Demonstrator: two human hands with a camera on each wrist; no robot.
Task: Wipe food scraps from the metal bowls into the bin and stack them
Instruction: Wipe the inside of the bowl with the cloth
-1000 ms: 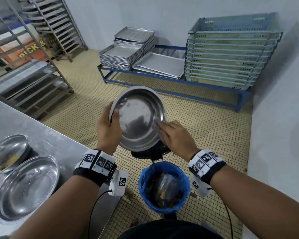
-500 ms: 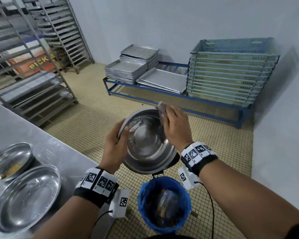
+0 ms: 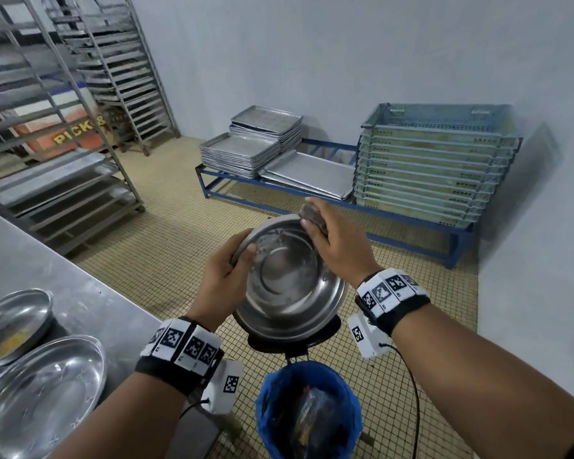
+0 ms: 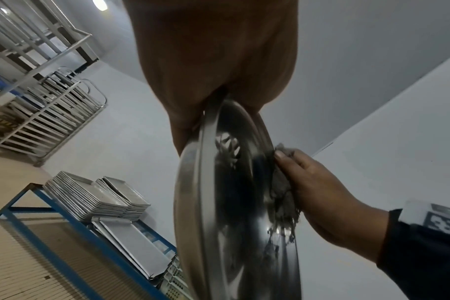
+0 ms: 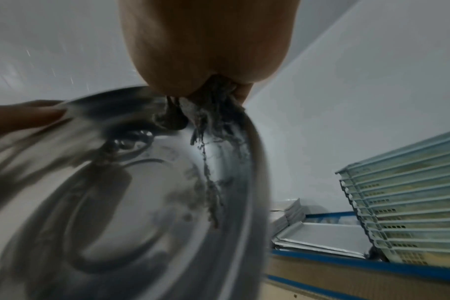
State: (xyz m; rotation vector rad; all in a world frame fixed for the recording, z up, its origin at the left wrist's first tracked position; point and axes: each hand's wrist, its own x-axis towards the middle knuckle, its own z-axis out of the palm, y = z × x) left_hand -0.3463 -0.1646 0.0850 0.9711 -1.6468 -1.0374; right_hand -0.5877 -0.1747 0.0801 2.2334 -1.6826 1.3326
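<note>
At the lower left of the head view, two metal bowls sit on a steel table (image 3: 80, 293): the farther bowl (image 3: 12, 321) holds yellowish food scraps, and the nearer bowl (image 3: 40, 395) looks shiny and clean inside. In the middle of the frame the left hand (image 3: 221, 279) grips the left rim of a third, held bowl (image 3: 289, 283), thumb curled over the edge. This bowl is round, shallow, polished steel, tilted with its open side toward the camera, and its inside shows grey smears and reflections. It hangs above a bin (image 3: 309, 412) lined with a blue bag, at the lower middle of the frame, which holds crumpled plastic and dark scraps. The right hand (image 3: 338, 246) clutches a frayed grey cloth (image 3: 314, 215) and presses it against the bowl's upper right rim. In the right wrist view, threads of the cloth trail down the bowl's inner wall. At the right, stacked pale blue crates (image 3: 434, 167) rest on a blue rack.
</note>
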